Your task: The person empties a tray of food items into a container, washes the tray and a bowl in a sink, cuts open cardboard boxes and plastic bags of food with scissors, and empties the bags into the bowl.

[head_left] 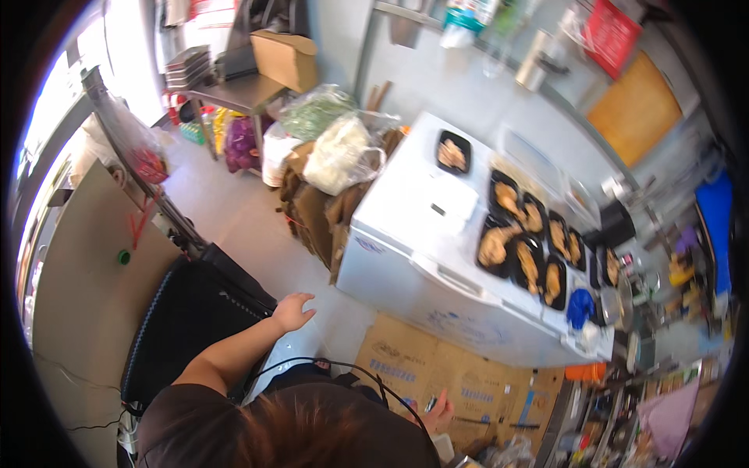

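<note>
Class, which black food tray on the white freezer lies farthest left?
The tray near the freezer's far-left corner, set apart by a gap; the other trays all lie to its right.

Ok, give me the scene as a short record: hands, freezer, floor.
Left hand: loosely open, nothing visible in it; nearest the black item with blue stitched edge
Right hand: appears over the flattened cardboard; grip unclear
White chest freezer: lid shut, black trays of light-brown food on top
Floor: flattened cardboard before the freezer
</note>
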{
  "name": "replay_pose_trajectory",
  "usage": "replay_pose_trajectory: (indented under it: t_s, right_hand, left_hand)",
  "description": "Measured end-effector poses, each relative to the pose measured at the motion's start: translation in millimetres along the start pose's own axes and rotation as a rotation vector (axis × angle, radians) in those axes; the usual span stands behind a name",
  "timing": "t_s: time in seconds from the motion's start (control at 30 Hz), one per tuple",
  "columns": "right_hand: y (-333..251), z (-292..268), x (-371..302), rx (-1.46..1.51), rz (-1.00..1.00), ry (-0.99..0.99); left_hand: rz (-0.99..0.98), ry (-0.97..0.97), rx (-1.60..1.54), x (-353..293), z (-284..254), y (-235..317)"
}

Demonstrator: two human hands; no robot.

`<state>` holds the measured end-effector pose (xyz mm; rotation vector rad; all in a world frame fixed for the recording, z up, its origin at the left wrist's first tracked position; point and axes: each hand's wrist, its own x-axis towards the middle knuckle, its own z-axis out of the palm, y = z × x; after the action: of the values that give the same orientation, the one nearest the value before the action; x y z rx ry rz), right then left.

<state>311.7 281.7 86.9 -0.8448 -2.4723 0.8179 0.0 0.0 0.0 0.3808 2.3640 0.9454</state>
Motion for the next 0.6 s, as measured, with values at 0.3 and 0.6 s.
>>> replay_pose_trajectory:
  t_s: [0.3,0.6]
  right_hand:
    - [-103,112,194,-0.030,-0.278,-0.157]
    - [-196,228,361,0.235,-0.430,-0.148]
  left_hand:
    - [0.134,0.261,-1.808,112,-186,-2]
    - [0.460,0.240,-2.096,177,-330,25]
